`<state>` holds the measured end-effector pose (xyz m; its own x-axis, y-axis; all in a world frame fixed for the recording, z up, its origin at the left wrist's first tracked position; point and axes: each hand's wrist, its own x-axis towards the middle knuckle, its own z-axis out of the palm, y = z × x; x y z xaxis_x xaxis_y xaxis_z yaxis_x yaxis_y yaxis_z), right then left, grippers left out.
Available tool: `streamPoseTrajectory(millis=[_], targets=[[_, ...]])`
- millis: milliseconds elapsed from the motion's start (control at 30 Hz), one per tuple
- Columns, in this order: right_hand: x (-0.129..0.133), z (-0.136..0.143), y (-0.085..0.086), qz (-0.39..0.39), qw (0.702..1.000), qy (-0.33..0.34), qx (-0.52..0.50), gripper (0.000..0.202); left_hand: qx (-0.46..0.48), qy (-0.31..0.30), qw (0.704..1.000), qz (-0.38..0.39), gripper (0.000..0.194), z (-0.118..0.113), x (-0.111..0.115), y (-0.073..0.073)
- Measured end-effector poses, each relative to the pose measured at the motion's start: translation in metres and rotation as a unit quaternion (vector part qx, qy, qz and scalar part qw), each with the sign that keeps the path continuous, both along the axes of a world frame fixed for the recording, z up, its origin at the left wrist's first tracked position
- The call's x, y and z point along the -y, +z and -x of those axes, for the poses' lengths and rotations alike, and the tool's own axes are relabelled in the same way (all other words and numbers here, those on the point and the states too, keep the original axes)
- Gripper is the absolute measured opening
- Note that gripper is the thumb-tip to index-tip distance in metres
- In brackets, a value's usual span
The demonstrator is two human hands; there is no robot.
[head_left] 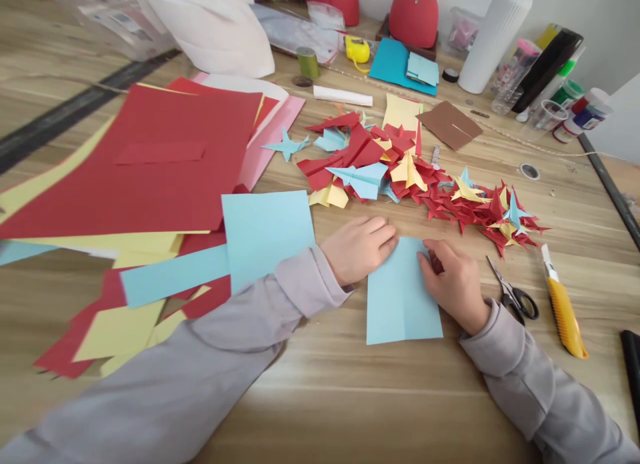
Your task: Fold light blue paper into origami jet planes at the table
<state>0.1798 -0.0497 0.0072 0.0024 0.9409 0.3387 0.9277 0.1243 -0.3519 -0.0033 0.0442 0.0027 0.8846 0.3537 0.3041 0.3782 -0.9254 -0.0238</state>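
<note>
Here we note blue sheet (405,307), long axis pointing away, between left hand (361,249), flattened on far-left corner, and right hand (454,281), curled at right edge, pinch unclear.

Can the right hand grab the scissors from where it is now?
Probably yes. The scissors lie close beside the right hand, on its outer side, and nothing seems to cover them. It would just have to leave the blue paper it's touching.

No legible text — packaging label (125,23) blurred, bottle labels (591,119) too small to read
</note>
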Motion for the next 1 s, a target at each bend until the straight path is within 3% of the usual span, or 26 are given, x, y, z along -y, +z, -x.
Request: streamPoseTrajectory(millis=[233,400,1000], targets=[[-0.0016,-0.0041,-0.0032,-0.074,0.986,0.142,0.040,0.028,0.009,-0.006,0.996,-0.085,0.033,0.0001,0.0012,0.0003],[-0.0010,-0.0049,-0.0044,-0.087,0.973,0.204,0.065,0.030,0.015,-0.005,0.994,-0.104,0.032,-0.0003,0.0015,-0.0005],[0.0035,-0.0006,0.0041,-0.043,0.958,0.236,0.155,0.029,0.019,0.008,0.996,-0.091,0.032,-0.0010,0.0033,-0.0006]])
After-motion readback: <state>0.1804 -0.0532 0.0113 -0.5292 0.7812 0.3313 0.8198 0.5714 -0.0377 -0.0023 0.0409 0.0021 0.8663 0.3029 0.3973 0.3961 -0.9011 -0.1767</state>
